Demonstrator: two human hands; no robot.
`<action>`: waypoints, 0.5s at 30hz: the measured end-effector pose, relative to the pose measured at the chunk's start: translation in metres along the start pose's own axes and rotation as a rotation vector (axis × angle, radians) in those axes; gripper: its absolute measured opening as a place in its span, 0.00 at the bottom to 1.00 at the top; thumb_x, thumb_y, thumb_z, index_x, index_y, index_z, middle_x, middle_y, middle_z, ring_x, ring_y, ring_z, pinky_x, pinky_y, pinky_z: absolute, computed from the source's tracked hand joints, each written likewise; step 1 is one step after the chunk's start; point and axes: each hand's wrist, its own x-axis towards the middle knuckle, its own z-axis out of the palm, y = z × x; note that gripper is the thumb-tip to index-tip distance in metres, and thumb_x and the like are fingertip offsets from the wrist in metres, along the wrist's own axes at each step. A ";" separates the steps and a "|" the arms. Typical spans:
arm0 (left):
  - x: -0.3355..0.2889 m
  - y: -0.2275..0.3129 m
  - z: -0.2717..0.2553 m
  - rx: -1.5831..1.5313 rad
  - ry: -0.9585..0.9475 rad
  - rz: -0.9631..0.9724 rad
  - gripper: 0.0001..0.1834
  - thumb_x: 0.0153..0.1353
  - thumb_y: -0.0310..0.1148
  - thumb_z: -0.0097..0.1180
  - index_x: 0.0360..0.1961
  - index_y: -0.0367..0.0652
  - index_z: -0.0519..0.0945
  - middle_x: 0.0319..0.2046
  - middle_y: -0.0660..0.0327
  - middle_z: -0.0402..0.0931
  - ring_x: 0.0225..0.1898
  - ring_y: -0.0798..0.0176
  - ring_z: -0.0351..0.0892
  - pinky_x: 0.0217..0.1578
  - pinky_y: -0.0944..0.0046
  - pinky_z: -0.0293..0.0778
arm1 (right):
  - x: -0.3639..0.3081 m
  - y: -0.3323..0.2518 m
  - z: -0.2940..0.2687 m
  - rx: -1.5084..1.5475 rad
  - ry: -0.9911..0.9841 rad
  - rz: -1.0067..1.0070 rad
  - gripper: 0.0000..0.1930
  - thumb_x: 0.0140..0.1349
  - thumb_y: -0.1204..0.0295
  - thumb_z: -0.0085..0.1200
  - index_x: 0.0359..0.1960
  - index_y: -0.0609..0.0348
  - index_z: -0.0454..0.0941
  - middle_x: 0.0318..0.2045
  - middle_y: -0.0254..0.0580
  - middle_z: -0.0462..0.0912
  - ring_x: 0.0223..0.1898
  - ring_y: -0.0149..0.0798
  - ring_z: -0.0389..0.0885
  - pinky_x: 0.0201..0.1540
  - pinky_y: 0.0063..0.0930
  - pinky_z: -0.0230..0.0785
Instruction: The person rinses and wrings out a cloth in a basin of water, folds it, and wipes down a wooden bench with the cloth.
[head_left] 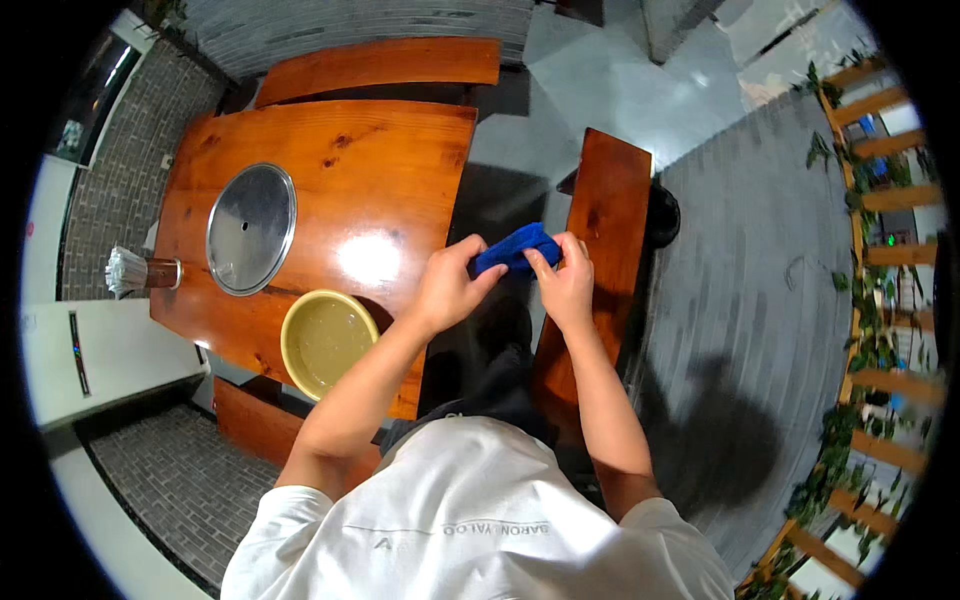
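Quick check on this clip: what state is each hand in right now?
Left hand: closed, holding one end of the blue cloth.
Right hand: closed, holding the cloth's other end.

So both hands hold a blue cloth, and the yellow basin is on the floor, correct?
The place is wrong: the head view shows the yellow basin on the table. The left hand and right hand do hold the blue cloth.
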 end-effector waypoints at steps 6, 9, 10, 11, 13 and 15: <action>0.014 0.006 -0.020 0.013 0.035 -0.018 0.08 0.49 0.27 0.54 0.28 0.35 0.69 0.26 0.47 0.70 0.29 0.45 0.71 0.28 0.61 0.67 | -0.006 -0.009 0.034 -0.020 0.220 0.108 0.16 0.49 0.62 0.56 0.28 0.62 0.66 0.24 0.45 0.69 0.27 0.44 0.68 0.31 0.33 0.61; 0.012 0.010 -0.014 0.074 0.039 0.034 0.08 0.48 0.26 0.52 0.31 0.35 0.70 0.28 0.47 0.71 0.31 0.45 0.71 0.31 0.58 0.68 | -0.020 -0.006 0.056 0.613 0.084 0.479 0.17 0.55 0.58 0.46 0.35 0.60 0.65 0.30 0.41 0.70 0.32 0.40 0.69 0.37 0.31 0.61; 0.008 0.011 -0.011 0.114 0.022 0.053 0.09 0.48 0.26 0.52 0.32 0.35 0.71 0.29 0.47 0.71 0.32 0.45 0.71 0.32 0.57 0.68 | -0.028 -0.006 0.066 0.889 -0.023 0.625 0.17 0.58 0.57 0.42 0.39 0.58 0.65 0.33 0.40 0.71 0.35 0.39 0.70 0.40 0.30 0.62; 0.006 0.011 -0.002 0.145 -0.011 0.065 0.09 0.48 0.25 0.51 0.33 0.36 0.71 0.29 0.47 0.72 0.33 0.45 0.71 0.33 0.56 0.68 | -0.034 -0.005 0.073 1.064 -0.095 0.705 0.18 0.61 0.56 0.38 0.43 0.57 0.65 0.36 0.38 0.72 0.38 0.38 0.71 0.42 0.29 0.62; -0.002 0.016 0.020 0.171 -0.156 0.003 0.11 0.47 0.26 0.51 0.34 0.36 0.72 0.30 0.47 0.72 0.33 0.45 0.71 0.33 0.55 0.68 | -0.042 0.016 0.083 1.249 -0.187 0.769 0.20 0.61 0.56 0.36 0.48 0.55 0.63 0.41 0.37 0.71 0.43 0.37 0.70 0.46 0.28 0.61; -0.011 0.032 0.025 0.225 -0.355 -0.011 0.12 0.49 0.31 0.51 0.35 0.37 0.72 0.30 0.49 0.72 0.32 0.46 0.72 0.33 0.55 0.69 | -0.041 0.014 0.087 1.431 -0.299 0.821 0.20 0.59 0.56 0.38 0.47 0.56 0.64 0.41 0.38 0.71 0.42 0.37 0.70 0.46 0.28 0.62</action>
